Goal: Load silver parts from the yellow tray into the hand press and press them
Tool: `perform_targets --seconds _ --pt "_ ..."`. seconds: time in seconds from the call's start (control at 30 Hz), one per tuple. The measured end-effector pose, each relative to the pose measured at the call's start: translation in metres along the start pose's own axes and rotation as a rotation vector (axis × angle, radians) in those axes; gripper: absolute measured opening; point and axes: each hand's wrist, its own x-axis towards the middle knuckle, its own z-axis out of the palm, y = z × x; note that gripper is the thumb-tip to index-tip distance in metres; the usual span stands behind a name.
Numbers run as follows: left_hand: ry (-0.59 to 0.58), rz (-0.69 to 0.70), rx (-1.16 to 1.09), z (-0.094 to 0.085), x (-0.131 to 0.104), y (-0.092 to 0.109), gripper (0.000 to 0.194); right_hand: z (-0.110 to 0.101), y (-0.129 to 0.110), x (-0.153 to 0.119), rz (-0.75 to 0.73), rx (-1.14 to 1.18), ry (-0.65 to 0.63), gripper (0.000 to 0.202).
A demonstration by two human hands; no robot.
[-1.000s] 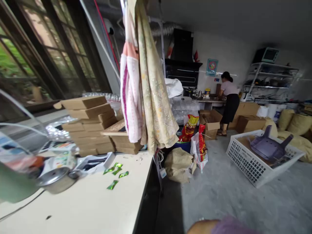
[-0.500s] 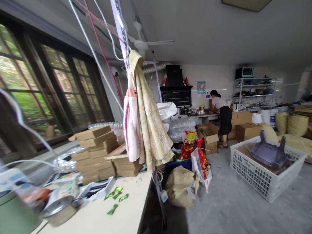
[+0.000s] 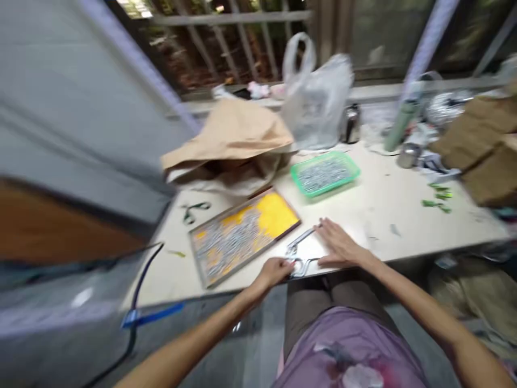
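Left hand [image 3: 278, 271]: pinching the metal tool [image 3: 293, 249] near the tabletop's [image 3: 404, 199] front edge
Right hand [image 3: 338, 247]: spread wide, fingertips at the tool

I see the tray [image 3: 278, 214] on the table [image 3: 404, 199], scissors [image 3: 194, 207] by its back left corner, paper bag [image 3: 238, 129] behind, tool [image 3: 299, 237] before its right end. Basket [image 3: 323, 192] sits behind and right, plastic bag [image 3: 319, 108] behind that; far right, sweets [image 3: 433, 203] before boxes [image 3: 484, 129].

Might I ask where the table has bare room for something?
Widest, bar scraps: between the green tray, green wrappers and right hand. Smaller: between the black cable and yellow tray, with one scrap. Crowded: around the left hand and metal pieces, and the paper bag.
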Motion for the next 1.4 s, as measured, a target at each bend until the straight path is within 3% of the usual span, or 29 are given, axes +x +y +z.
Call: perform_targets --seconds 0.07,0.2,0.3,0.5,0.63,0.8,0.9,1.03,1.2,1.3,1.4 --pt "0.067 -0.107 -0.039 -0.004 -0.008 -0.016 0.020 0.009 0.001 0.012 -0.073 0.030 -0.074 0.103" --pt "0.167 -0.142 -0.151 -0.001 -0.006 -0.015 0.021 0.018 0.010 0.013 -0.102 0.001 -0.072 0.102" --pt "0.168 -0.161 -0.205 0.000 -0.007 -0.011 0.022 0.021 0.018 0.015 -0.101 -0.011 -0.074 0.108" --pt "0.146 -0.228 -0.204 -0.002 -0.012 -0.012 0.023 0.021 0.023 0.017 -0.139 0.022 -0.013 0.101" --pt "0.140 -0.242 -0.205 -0.001 -0.010 -0.015 0.027 0.017 0.017 0.015 -0.142 0.028 0.042 0.087" --pt "0.146 -0.233 -0.117 0.000 -0.017 -0.016 0.029 0.013 0.008 0.010 -0.148 -0.006 0.007 0.062" --pt "0.262 -0.103 0.110 0.001 -0.028 -0.014 0.025 0.012 0.004 0.007 -0.145 -0.013 0.008 0.053" --pt "0.461 0.269 0.443 0.010 -0.029 -0.002 0.025 0.013 0.000 0.007 -0.118 -0.007 0.003 0.055" --pt "0.303 0.686 0.633 0.023 0.009 0.022 0.057 0.020 0.003 0.004 -0.142 0.048 0.026 0.071" --pt "0.188 0.749 0.695 0.021 0.027 0.033 0.065 0.019 0.007 0.002 -0.139 0.061 0.030 0.072" --pt "0.118 0.755 0.796 0.018 0.032 0.038 0.059 0.013 0.007 0.001 -0.136 0.022 -0.013 0.055"
